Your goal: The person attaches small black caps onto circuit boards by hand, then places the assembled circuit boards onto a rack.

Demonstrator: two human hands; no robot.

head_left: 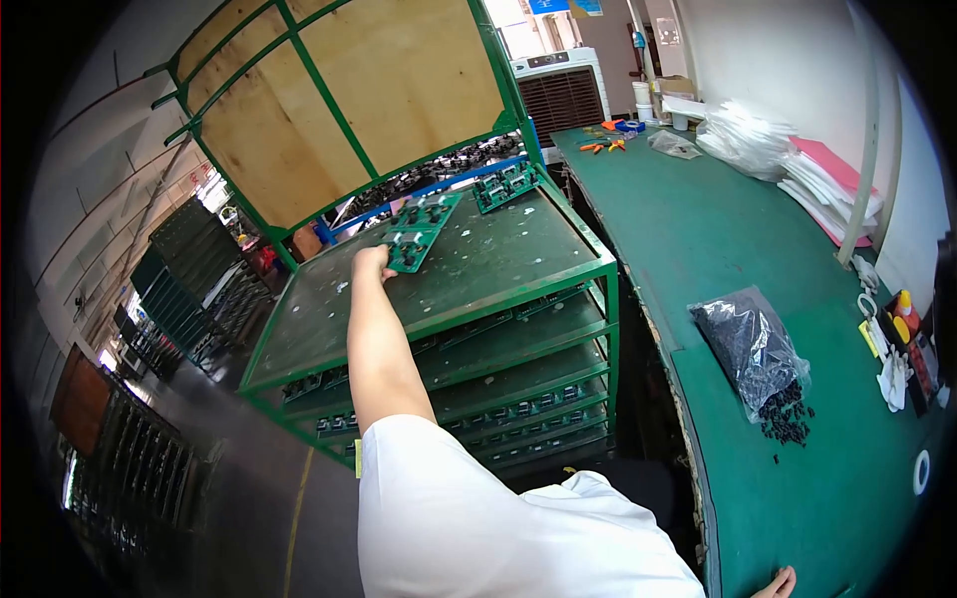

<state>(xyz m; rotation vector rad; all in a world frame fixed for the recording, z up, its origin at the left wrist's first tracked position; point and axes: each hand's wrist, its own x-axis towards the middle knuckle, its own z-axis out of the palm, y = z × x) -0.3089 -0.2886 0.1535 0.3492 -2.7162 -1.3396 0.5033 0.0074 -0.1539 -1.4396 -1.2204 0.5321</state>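
My left hand (372, 263), arm stretched out, grips the near edge of a green circuit board panel (419, 235) with dark and light components on it. The panel is held at a tilt over the top shelf of a green metal rack (478, 261); whether it touches the shelf I cannot tell. Another circuit board panel (505, 186) lies at the shelf's far right corner. At the lower right edge of the picture only part of my right hand (780, 584) shows, its fingers stretched out over the green worktable (638, 219), with nothing seen in them.
More boards fill the rack's lower shelves (518, 409). On the worktable are a clear bag of small black parts (748, 344), some spilled, a tape roll (921, 472), white foam sheets (832, 184) and orange-handled pliers (603, 147). An upright wooden panel (399, 90) stands behind the rack.
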